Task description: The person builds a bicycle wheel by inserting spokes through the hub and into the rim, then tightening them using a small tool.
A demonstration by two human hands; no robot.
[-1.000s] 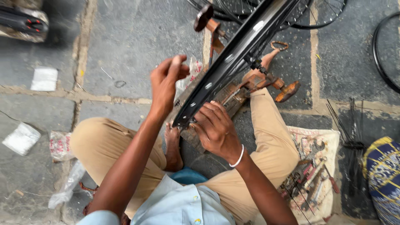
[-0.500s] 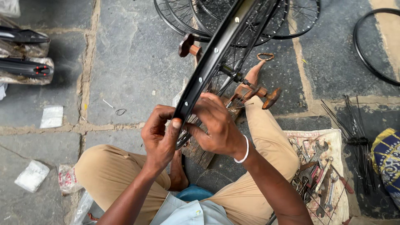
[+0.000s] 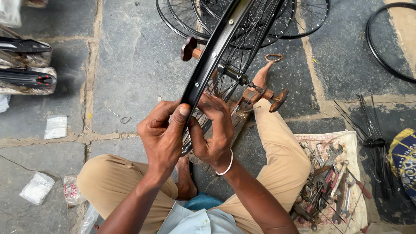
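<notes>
A black bicycle wheel rim (image 3: 215, 52) with thin steel spokes (image 3: 242, 47) stands edge-on before me, its hub axle (image 3: 236, 76) resting in a rusty wooden truing stand (image 3: 260, 93). My left hand (image 3: 162, 134) grips the rim's near edge from the left, thumb pressed on its outer face. On the right side my right hand (image 3: 212, 130), a white bangle on its wrist, pinches something small against the rim and spokes; what the fingers pinch is hidden. I sit on the ground in tan trousers, knees apart around the stand.
A cloth (image 3: 346, 147) at right bears several spanners and pliers (image 3: 333, 182). Loose spokes (image 3: 372, 138) lie beyond it. More wheels (image 3: 303, 19) and a bare tyre (image 3: 381, 47) lie at the top. Small plastic bags (image 3: 38, 187) and wrapped black parts (image 3: 26, 78) sit at left.
The view has swung left and drawn closer. My left hand came down from above the rim and now clamps its near edge beside my right hand, which stayed at the spokes.
</notes>
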